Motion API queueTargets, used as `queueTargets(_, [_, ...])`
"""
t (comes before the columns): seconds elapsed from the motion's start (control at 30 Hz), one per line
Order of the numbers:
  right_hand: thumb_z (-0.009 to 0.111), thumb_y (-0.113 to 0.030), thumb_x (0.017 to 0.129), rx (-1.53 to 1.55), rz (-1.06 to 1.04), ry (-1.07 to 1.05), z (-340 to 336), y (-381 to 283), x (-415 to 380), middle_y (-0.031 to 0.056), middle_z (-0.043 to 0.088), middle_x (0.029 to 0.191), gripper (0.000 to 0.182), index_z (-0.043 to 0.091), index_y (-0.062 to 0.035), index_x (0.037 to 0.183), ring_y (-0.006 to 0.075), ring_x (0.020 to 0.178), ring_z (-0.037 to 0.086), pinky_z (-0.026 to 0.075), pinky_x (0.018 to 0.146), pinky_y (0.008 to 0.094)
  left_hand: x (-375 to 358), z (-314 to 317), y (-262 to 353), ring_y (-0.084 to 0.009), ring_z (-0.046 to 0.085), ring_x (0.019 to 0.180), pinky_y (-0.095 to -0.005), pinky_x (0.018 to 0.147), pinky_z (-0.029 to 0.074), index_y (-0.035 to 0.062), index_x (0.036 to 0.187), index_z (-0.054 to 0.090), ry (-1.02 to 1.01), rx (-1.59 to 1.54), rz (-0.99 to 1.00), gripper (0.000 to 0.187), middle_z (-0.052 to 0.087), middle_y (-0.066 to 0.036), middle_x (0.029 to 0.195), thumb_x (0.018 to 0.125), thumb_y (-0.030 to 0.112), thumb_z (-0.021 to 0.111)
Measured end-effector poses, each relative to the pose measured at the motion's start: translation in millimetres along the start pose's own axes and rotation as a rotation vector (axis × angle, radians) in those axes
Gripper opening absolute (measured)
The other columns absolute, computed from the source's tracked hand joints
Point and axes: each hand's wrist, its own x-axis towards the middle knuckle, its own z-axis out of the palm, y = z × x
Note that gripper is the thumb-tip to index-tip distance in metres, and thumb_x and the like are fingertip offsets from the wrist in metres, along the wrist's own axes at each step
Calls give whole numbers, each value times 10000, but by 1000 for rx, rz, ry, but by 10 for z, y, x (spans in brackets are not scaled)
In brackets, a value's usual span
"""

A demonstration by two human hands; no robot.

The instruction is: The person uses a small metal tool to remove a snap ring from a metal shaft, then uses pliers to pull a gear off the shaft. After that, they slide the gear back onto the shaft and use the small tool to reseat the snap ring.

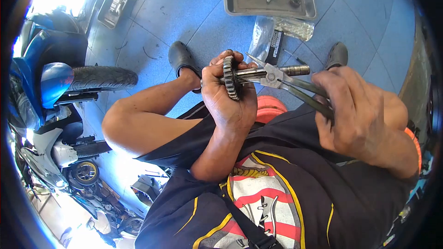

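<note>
My left hand [229,110] is closed around a splined gear shaft [295,70], with a toothed gear [228,80] on it between my fingers and thumb. The shaft lies nearly level and its free end points right. In my right hand [357,115] is a pair of long-nose pliers [272,76], gripped by its dark handles. Its slim jaws are spread and overlap the shaft just right of the gear in this view.
On the blue tiled floor, a metal tray [258,8] contains gears and a pin. Below it lie clear plastic packaging [297,28] and a black label [274,47]. Motorbikes [57,71] and a smaller tray [103,14] stand left. A red seat [270,107] shows beneath me.
</note>
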Motion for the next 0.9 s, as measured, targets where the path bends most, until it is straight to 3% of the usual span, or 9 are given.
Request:
queueTargets(0.07, [683,52,566,-49,-32,107,-47,-49,57,149,561,863,492,548,34,1039,300,679,579,464,569,390,34,10,24,-217,599,745,-417,797,512,0,978,578,-54,-16,-4,192,592,-129,904,857,129,504])
queueTargets(0.13, [705,45,622,209,31,37,-160,-101,119,137,551,801,360,538,15,939,275,638,565,449,557,364,13,68,77,-217,598,744,-419,795,514,7,981,580,-112,-35,-2,190,594,-127,907,857,130,507])
queueTargets(0.23, [728,25,660,332,34,-17,-214,-179,83,138,544,777,312,516,2,888,255,615,551,428,550,335,-60,220,124,-213,601,738,-350,758,527,-6,985,580,-94,-14,3,199,608,-131,900,860,135,518])
queueTargets(0.37, [738,-4,671,430,78,29,-246,-216,8,128,542,772,314,506,-2,883,237,610,542,413,548,330,-165,347,244,-236,605,744,-361,779,523,-11,966,609,-85,2,-73,235,632,-155,886,850,176,528])
queueTargets(0.47, [668,16,688,379,63,-90,-476,-170,21,126,553,776,220,509,3,840,228,631,556,418,558,329,-287,433,266,-234,613,738,-362,779,523,-10,963,607,-162,13,-65,222,636,-155,891,850,162,524])
queueTargets(0.57, [581,32,691,368,16,-189,-658,-152,34,186,550,798,135,535,47,817,332,643,573,411,563,397,-381,512,261,-228,609,722,-360,770,522,-6,967,599,-156,35,-46,215,634,-151,881,847,154,521])
queueTargets(0.67, [520,41,701,489,168,-386,-815,-107,35,188,613,848,132,566,60,823,276,663,628,468,587,351,-377,563,147,-216,592,711,-365,775,504,-3,970,594,-125,72,-27,218,606,-132,872,835,152,521])
queueTargets(0.73, [497,50,724,995,636,-540,-807,-79,4,155,666,914,195,605,64,886,192,725,673,530,654,301,-338,560,63,-210,574,704,-371,779,478,-2,962,591,-214,46,39,226,565,-122,877,826,163,515])
queueTargets(0.9, [478,75,753,1422,693,-522,-456,-47,-233,107,673,981,310,623,64,1026,133,896,666,537,831,278,-106,474,-94,-191,486,786,-333,752,408,7,982,595,-465,-58,-35,276,532,-125,925,823,218,513])
